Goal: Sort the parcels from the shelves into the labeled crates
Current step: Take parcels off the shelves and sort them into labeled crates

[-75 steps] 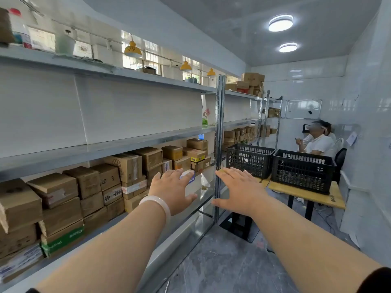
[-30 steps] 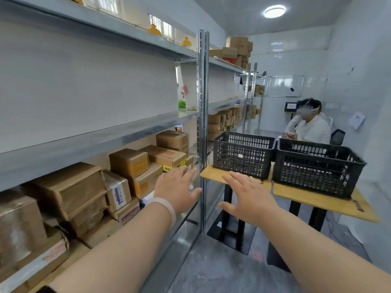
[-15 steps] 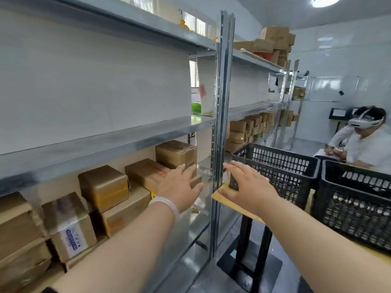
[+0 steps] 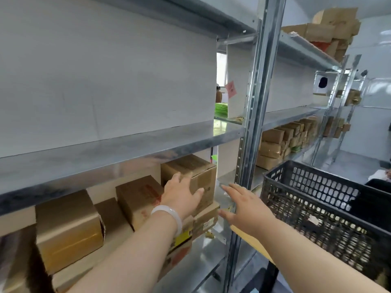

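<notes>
Brown cardboard parcels fill the lower shelf. The end parcel (image 4: pixel 195 173) stands on a flatter box (image 4: pixel 206 220) at the shelf's right end. My left hand (image 4: pixel 183 194), with a white bangle on the wrist, lies with spread fingers against the front of that end parcel. My right hand (image 4: pixel 243 207) hovers open just right of the parcel, in front of the steel upright (image 4: pixel 251 123), touching nothing that I can see. A black slatted crate (image 4: pixel 306 199) stands close on the right.
More parcels (image 4: pixel 135 197) and a glossy taped box (image 4: pixel 67 227) sit further left on the same shelf. The shelf above (image 4: pixel 105 151) overhangs them. A second shelf bay (image 4: pixel 283 140) behind the upright holds several boxes. A second black crate's rim (image 4: pixel 378 185) shows at the far right.
I have moved closer to the shelf's right end. Both hands have reached forward; the left now touches the end parcel and the right has come up beside it.
</notes>
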A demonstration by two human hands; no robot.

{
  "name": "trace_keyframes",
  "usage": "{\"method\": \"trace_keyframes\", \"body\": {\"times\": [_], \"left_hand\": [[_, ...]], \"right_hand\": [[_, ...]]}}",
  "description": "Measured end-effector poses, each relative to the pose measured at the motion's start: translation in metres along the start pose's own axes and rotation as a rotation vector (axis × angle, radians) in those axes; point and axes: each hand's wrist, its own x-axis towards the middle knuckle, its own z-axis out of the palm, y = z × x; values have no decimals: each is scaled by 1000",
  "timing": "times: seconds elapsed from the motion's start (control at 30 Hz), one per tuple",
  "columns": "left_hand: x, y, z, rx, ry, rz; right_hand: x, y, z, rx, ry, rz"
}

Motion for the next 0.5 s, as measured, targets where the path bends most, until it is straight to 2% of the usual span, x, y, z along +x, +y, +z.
{"method": "trace_keyframes", "body": {"times": [0.1, 0.23, 0.37, 0.5], "left_hand": [[36, -4, 1, -29, -52, -73], [75, -6, 2, -43, -6, -187], [88, -7, 18, -71, 10, -311], [97, -6, 34, -272, -24, -464]], "right_hand": [[52, 11, 2, 51, -1, 12], [116, 21, 7, 134, -15, 36], [164, 23, 25, 318, -33, 32], [199, 25, 42, 579, -19, 153]]}}
